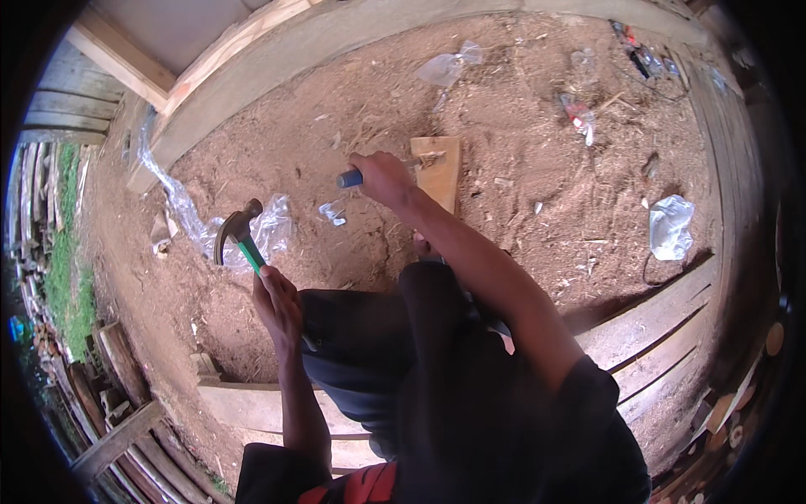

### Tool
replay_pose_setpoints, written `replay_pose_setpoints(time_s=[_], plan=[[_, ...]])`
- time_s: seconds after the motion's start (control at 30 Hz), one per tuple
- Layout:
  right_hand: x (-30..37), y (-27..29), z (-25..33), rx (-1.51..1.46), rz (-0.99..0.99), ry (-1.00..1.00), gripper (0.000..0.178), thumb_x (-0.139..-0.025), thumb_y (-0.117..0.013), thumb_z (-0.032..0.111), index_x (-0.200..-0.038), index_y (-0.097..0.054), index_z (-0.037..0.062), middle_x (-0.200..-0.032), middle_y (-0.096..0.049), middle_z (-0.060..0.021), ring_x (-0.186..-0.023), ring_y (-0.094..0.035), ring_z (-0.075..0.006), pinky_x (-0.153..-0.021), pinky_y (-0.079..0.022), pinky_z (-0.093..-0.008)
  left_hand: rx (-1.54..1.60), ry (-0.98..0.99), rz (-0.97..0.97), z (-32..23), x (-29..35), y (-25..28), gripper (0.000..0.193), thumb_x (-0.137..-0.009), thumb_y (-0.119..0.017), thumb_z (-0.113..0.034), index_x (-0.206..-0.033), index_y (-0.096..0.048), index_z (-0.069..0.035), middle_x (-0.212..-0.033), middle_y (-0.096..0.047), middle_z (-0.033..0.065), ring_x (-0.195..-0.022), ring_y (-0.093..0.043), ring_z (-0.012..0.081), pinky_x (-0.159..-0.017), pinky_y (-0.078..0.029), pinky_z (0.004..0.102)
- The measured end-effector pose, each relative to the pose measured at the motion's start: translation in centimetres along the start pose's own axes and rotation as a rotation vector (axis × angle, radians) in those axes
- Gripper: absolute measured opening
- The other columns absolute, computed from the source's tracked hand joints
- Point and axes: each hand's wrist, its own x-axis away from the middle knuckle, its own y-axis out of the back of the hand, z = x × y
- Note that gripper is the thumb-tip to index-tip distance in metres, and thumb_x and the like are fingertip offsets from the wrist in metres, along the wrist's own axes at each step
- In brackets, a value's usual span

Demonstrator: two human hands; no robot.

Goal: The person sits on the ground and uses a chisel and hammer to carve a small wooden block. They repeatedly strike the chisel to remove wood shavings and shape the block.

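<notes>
My left hand (277,302) is closed round the green handle of a claw hammer (238,228), its metal head raised above the ground left of my knee. Out in front, my right hand (384,178) grips a chisel by its blue handle (349,178), whose butt end sticks out on the left. The chisel's blade side points right, toward a pale piece of wood (438,181) with a rough cut hollow near its far end. Whether the blade touches the wood I cannot tell. My right forearm passes over the wood's near end and hides part of it.
Sawdust and shavings cover the ground. Clear plastic sheeting (189,210) lies at the left, a white plastic bag (671,227) at the right. A red-and-black tool with a cord (630,42) sits far right. Planks (663,328) lie near right; a timber beam (252,92) runs along the far side.
</notes>
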Motion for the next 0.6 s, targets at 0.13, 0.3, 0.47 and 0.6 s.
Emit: replay_pose_setpoints(time_s=[0.13, 0.3, 0.47, 0.6], plan=[[-1.5, -1.2, 0.8, 0.134, 0.113, -0.069, 0.01, -0.09, -0.055, 0.009, -0.092, -0.063, 0.0026, -0.08, -0.069, -0.0199, -0.078, -0.071, -0.038, -0.069, -0.057, -0.0485, 0.113, 0.103, -0.045, -0.3, -0.1, 0.5, 0.045, -0.107, -0.04, -0.049, -0.08, -0.043, -0.013, -0.055, -0.031, -0.0063, -0.042, -0.029, 0.0032, -0.038, -0.024, 0.021], [-2.2, -0.9, 2.4, 0.167, 0.163, -0.114, 0.013, -0.093, -0.053, 0.01, -0.092, -0.063, 0.001, -0.087, -0.07, -0.0208, -0.084, -0.072, -0.0363, -0.071, -0.059, -0.0476, 0.198, 0.144, -0.046, -0.4, 0.6, 0.6, 0.043, -0.105, -0.043, -0.052, -0.086, -0.045, -0.013, -0.056, -0.031, -0.0054, -0.04, -0.028, 0.0044, -0.035, -0.023, 0.0214], [-2.7, -2.7, 1.8, 0.231, 0.221, -0.135, 0.017, -0.093, -0.054, 0.01, -0.092, -0.069, 0.002, -0.093, -0.072, -0.0194, -0.088, -0.073, -0.0343, -0.074, -0.059, -0.0453, 0.131, 0.112, 0.058, -1.8, 1.2, -0.1, 0.045, -0.105, -0.041, -0.053, -0.086, -0.045, -0.012, -0.056, -0.031, -0.004, -0.04, -0.029, 0.0056, -0.035, -0.024, 0.0224], [-4.2, -4.3, 2.2, 0.252, 0.234, -0.156, 0.016, -0.091, -0.057, 0.008, -0.09, -0.073, 0.005, -0.093, -0.073, -0.017, -0.088, -0.073, -0.0332, -0.072, -0.06, -0.0443, 0.085, 0.056, 0.046, -1.2, 0.8, 0.6, 0.047, -0.105, -0.041, -0.054, -0.086, -0.045, -0.011, -0.055, -0.032, -0.0033, -0.04, -0.029, 0.0069, -0.036, -0.024, 0.024]])
